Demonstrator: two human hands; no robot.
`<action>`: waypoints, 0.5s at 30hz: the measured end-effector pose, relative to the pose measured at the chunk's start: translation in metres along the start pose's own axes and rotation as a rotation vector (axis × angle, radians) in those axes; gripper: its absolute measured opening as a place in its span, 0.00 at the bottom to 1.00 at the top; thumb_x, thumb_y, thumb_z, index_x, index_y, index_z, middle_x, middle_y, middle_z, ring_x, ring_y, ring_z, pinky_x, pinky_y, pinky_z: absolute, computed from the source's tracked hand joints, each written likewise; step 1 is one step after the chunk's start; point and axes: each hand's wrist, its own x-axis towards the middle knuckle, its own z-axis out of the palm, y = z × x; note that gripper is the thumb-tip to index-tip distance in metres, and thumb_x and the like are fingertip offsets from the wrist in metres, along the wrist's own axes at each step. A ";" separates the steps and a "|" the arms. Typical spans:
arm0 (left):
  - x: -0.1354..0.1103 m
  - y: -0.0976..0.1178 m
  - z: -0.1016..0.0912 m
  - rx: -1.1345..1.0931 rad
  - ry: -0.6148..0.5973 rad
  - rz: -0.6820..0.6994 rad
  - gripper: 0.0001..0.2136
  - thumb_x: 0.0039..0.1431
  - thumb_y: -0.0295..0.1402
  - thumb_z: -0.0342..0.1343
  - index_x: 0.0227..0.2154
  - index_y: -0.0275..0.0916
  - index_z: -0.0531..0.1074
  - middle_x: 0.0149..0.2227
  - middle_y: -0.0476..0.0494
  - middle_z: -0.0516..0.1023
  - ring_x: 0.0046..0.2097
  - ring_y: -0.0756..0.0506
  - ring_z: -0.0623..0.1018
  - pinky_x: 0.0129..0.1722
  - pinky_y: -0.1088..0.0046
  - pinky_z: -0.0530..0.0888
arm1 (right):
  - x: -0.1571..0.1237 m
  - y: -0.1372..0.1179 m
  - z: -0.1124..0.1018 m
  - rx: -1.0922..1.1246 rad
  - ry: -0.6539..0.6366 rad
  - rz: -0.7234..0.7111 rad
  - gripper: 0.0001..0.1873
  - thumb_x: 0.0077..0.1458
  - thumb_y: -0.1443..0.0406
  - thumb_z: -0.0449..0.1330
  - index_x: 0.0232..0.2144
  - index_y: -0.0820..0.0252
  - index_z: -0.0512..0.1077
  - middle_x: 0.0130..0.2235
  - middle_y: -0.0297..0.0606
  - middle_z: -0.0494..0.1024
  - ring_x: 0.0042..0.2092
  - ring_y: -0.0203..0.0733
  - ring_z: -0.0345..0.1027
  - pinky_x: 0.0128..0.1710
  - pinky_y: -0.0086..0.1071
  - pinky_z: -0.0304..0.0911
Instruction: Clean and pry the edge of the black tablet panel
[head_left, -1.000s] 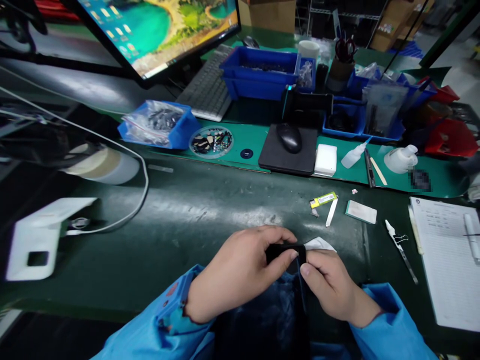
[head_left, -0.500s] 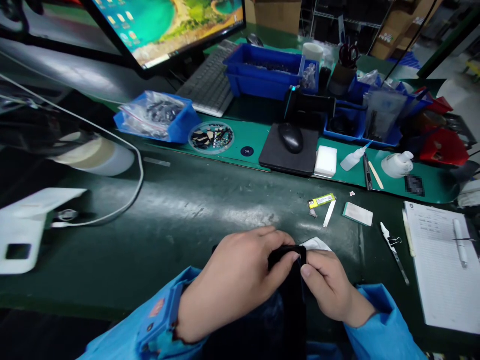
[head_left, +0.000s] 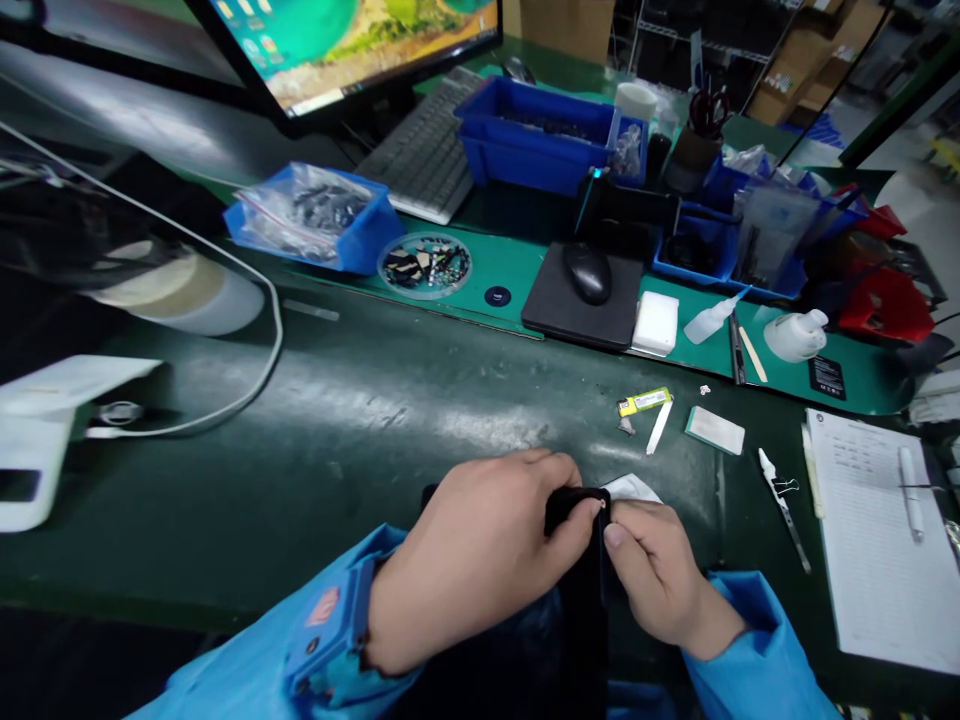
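left hand [head_left: 472, 565] and right hand [head_left: 656, 575] pinch a black flat device [head_left: 574, 506] beside a white sheet [head_left: 634, 488]

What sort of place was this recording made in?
Likely an electronics repair or assembly workbench: a green bench mat, a blue parts bin, and a round dish of small parts.

No word or number can be read anywhere on the bench. The black card [head_left: 827, 378] on the green mat, far right, carries fine white print (too small to make out). The paper sheet [head_left: 874, 540] at near right shows rows of tiny printed lines, equally illegible. The yellow-green packet [head_left: 644, 402] has a blurred label, and the orange patch [head_left: 322, 607] on the left sleeve cuff [head_left: 339, 625] bears an unreadable mark.
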 end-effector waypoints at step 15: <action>-0.001 0.000 0.001 -0.012 -0.010 0.010 0.12 0.69 0.43 0.52 0.39 0.43 0.77 0.36 0.47 0.83 0.36 0.39 0.82 0.35 0.63 0.69 | 0.002 -0.003 0.000 -0.026 0.034 -0.039 0.19 0.71 0.67 0.50 0.26 0.56 0.52 0.24 0.28 0.56 0.26 0.36 0.53 0.29 0.34 0.45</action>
